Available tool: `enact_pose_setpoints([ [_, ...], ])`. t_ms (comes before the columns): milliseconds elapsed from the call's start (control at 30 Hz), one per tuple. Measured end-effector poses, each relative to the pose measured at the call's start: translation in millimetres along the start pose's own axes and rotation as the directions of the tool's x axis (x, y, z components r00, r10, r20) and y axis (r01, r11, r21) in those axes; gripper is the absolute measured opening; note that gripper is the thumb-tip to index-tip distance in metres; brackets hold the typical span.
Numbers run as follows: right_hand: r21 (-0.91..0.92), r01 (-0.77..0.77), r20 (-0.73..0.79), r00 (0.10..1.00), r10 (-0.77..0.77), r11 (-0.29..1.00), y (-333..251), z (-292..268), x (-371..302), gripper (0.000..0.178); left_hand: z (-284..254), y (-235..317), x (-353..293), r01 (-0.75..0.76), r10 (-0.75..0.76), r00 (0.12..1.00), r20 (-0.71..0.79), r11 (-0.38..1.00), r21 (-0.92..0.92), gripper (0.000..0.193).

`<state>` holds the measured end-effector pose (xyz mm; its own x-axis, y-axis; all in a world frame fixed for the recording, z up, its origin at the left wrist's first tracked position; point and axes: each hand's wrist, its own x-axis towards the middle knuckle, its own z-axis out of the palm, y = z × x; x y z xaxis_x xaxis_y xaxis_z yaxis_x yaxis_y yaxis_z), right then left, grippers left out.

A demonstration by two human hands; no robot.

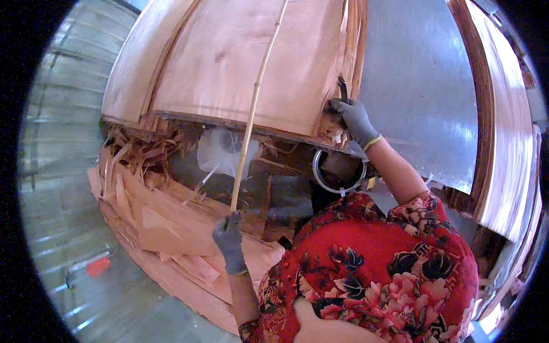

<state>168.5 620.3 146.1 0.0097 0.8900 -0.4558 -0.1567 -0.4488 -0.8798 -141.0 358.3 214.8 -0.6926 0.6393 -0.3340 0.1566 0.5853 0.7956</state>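
A grey work glove covers my left hand [231,244], which is closed around the lower end of a long, thin bamboo pole [255,94]. The pole slants up and away across a stack of pale wood veneer sheets [240,57]. My right hand [355,119], gloved in grey too, is wrapped around a small black tool [343,90] at the stack's right edge. The tool's tip points away from me toward narrow veneer strips [351,51]; its exact kind is unclear. Torn veneer ends lie just beneath that hand.
Right of the stack is a smooth grey metal tabletop [417,80], with more veneer sheets [512,131] beyond it. A metal ring [315,166] sits below the table edge. Veneer scraps [171,228] are heaped at left, beside translucent plastic [214,151]. A red object [98,266] lies on the floor.
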Motion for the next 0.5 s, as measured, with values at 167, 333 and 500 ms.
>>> enact_pose_setpoints([
  [167,-0.36,0.098,-0.05,0.991,-0.124,0.928,-18.9,11.5,-10.5,0.027,38.2,3.3,53.8,-0.015,0.019,0.992,0.125,0.999,-0.036,0.024],
  [333,-0.744,0.134,-0.084,0.953,-0.291,0.655,-30.5,26.4,-3.1,0.032,61.2,22.8,113.8,0.17,-0.129,0.928,0.349,0.982,-0.088,0.026],
  [500,-0.76,0.064,-0.106,0.97,-0.22,0.647,-62.1,40.4,-12.1,0.032,75.5,62.1,159.4,0.201,-0.088,0.781,0.618,0.973,-0.116,0.034],
])
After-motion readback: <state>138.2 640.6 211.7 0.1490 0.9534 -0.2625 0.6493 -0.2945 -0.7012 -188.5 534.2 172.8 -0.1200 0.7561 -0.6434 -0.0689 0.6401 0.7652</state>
